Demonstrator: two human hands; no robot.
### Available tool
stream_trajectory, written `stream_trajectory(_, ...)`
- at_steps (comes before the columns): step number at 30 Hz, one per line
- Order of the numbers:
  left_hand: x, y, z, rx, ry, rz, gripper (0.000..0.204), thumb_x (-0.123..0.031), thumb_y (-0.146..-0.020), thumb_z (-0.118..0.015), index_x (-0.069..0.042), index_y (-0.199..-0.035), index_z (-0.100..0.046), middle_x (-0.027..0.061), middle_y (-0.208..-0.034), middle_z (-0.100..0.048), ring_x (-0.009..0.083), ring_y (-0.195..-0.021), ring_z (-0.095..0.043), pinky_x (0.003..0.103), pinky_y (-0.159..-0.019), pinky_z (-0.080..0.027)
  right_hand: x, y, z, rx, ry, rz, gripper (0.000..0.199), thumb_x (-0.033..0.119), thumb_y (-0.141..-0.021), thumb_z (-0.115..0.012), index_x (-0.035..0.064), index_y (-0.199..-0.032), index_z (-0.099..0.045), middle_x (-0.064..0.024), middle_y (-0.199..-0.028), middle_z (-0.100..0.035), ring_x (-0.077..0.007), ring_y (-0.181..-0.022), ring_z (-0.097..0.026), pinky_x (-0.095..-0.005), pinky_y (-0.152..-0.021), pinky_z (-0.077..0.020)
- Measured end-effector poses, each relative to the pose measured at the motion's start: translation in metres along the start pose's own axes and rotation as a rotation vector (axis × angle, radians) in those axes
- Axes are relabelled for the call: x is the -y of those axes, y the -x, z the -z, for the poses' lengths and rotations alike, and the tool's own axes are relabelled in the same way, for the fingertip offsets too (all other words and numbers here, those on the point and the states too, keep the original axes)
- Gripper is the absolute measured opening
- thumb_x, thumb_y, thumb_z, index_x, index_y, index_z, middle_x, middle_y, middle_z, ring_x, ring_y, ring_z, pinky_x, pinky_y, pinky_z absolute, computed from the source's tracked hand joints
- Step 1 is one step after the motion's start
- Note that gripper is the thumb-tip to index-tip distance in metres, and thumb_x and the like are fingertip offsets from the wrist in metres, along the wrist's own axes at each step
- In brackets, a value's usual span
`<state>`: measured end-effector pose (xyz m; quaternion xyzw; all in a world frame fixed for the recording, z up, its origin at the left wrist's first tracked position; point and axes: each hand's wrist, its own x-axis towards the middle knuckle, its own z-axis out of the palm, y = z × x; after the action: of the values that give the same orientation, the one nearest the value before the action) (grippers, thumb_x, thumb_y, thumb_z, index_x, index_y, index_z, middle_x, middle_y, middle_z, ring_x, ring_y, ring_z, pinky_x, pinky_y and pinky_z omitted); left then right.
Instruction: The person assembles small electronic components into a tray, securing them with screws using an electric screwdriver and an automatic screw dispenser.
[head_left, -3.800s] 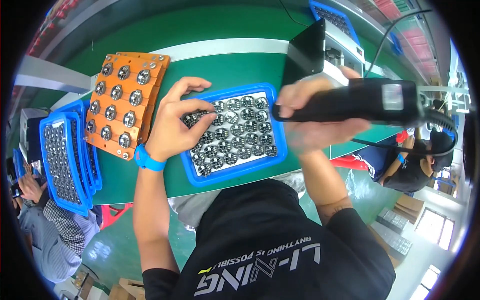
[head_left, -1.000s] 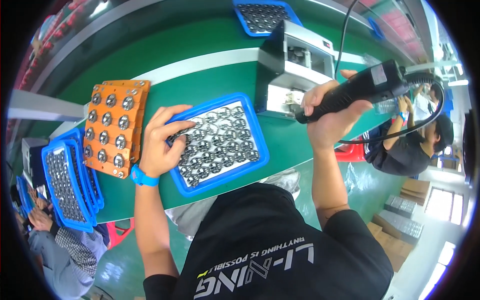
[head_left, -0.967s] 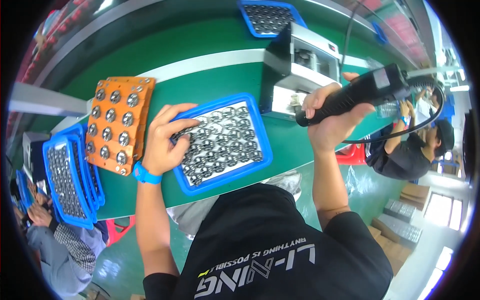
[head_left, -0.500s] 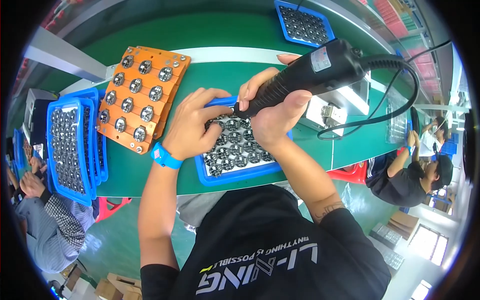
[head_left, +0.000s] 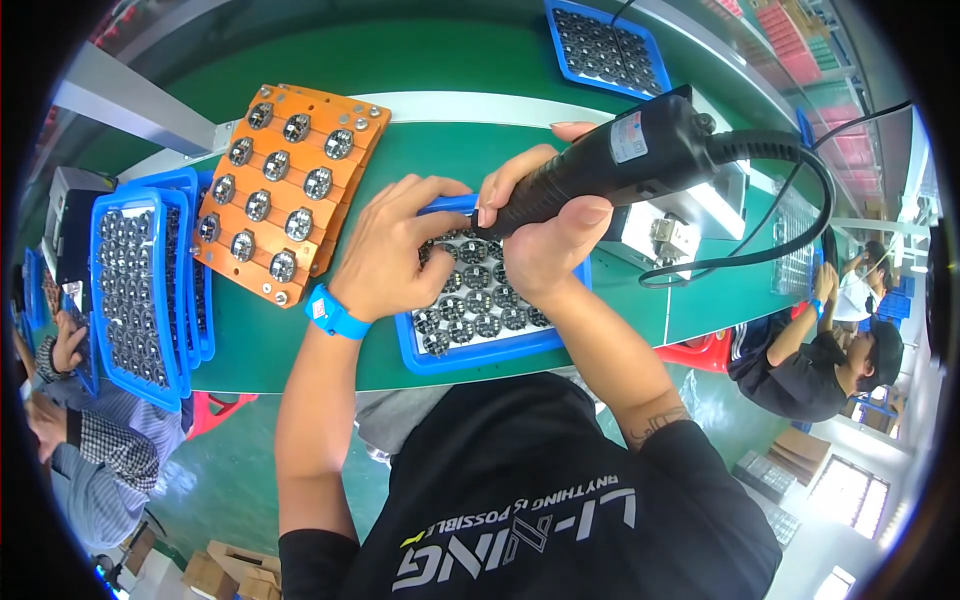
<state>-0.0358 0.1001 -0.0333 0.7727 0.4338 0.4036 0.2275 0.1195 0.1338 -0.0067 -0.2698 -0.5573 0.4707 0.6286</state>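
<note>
My right hand (head_left: pixel 545 235) is wrapped around a black corded electric screwdriver (head_left: pixel 590 165) with a ribbed grip, tilted with its nose down to the left. Over the far left part of a blue tray (head_left: pixel 480 358), my left hand (head_left: pixel 400 245) has its fingers bent, their tips close to the screwdriver's nose. Whatever those fingers hold is hidden, and so is the tool's bit. Rows of small round black-and-silver parts (head_left: pixel 487 325) sit on a white liner in the tray. Left of my left hand lies an orange fixture plate (head_left: pixel 275 190), carrying several similar parts in rows.
Stacked blue trays (head_left: pixel 140 300) full of parts stand at the left edge. Another filled blue tray (head_left: pixel 607 48) is at the back. A metal box (head_left: pixel 670 232) stands right of my tray, with the tool's cable (head_left: pixel 832 190) looping above it. Co-workers sit on both sides.
Both hands and the screwdriver keep nearly the same place over the tray. The whole view has shifted slightly. At the far left, a co-worker's hands have moved.
</note>
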Motion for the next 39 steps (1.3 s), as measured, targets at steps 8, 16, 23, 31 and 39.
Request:
stream_trajectory(8,-0.006,-0.002,-0.004,-0.022,-0.122,0.009,0.012,-0.001,-0.069,-0.058,-0.001,-0.077,-0.067,0.0092,-0.104,-0.066,0.0298,-0.085,-0.057,0.042,-0.076,-0.048,-0.009,0.0,-0.004,0.144,-0.075,0.048,0.073,0.06,-0.092,-0.059,-0.0021,-0.125,-0.039,-0.0092,-0.068,-0.057,-0.0136,-0.054,-0.053,-0.0262,-0.052,-0.0434)
stream_trajectory(16,-0.01,-0.003,-0.008,-0.049,-0.152,0.002,0.012,0.0,-0.07,-0.058,-0.001,-0.078,-0.068,0.0088,-0.102,-0.066,0.0293,-0.086,-0.059,0.043,-0.073,-0.049,-0.004,-0.005,-0.003,0.17,-0.111,0.049,0.076,0.062,-0.093,-0.056,-0.0022,-0.13,-0.036,-0.0093,-0.067,-0.057,-0.014,-0.053,-0.054,-0.0262,-0.051,-0.0447)
stream_trajectory(23,-0.008,-0.009,-0.008,-0.028,-0.058,0.031,0.02,-0.005,-0.068,-0.063,-0.001,-0.086,-0.073,0.01,-0.108,-0.068,0.0302,-0.089,-0.061,0.04,-0.079,-0.05,0.065,-0.024,0.024,-0.15,-0.008,0.023,0.088,0.079,-0.089,-0.035,0.0103,-0.145,-0.028,-0.009,-0.062,-0.053,-0.0178,-0.046,-0.051,-0.0305,-0.048,-0.0462)
stream_trajectory(31,-0.02,-0.015,-0.008,-0.07,-0.103,0.114,0.019,-0.002,-0.065,-0.078,-0.002,-0.083,-0.073,0.0111,-0.109,-0.069,0.0313,-0.092,-0.063,0.039,-0.08,-0.051,0.117,-0.025,0.121,-0.33,0.058,0.343,0.082,0.079,-0.092,-0.028,0.0106,-0.136,-0.034,-0.0095,-0.063,-0.051,-0.0202,-0.044,-0.047,-0.0352,-0.047,-0.0432)
stream_trajectory(39,-0.024,-0.018,-0.009,-0.011,-0.109,0.15,0.022,0.0,-0.066,-0.079,-0.001,-0.087,-0.073,0.0138,-0.111,-0.068,0.0329,-0.097,-0.063,0.039,-0.085,-0.05,0.106,-0.025,0.138,-0.444,0.23,0.239,0.077,0.079,-0.091,-0.032,0.0111,-0.126,-0.036,-0.0068,-0.058,-0.048,-0.0189,-0.043,-0.045,-0.0323,-0.046,-0.0412)
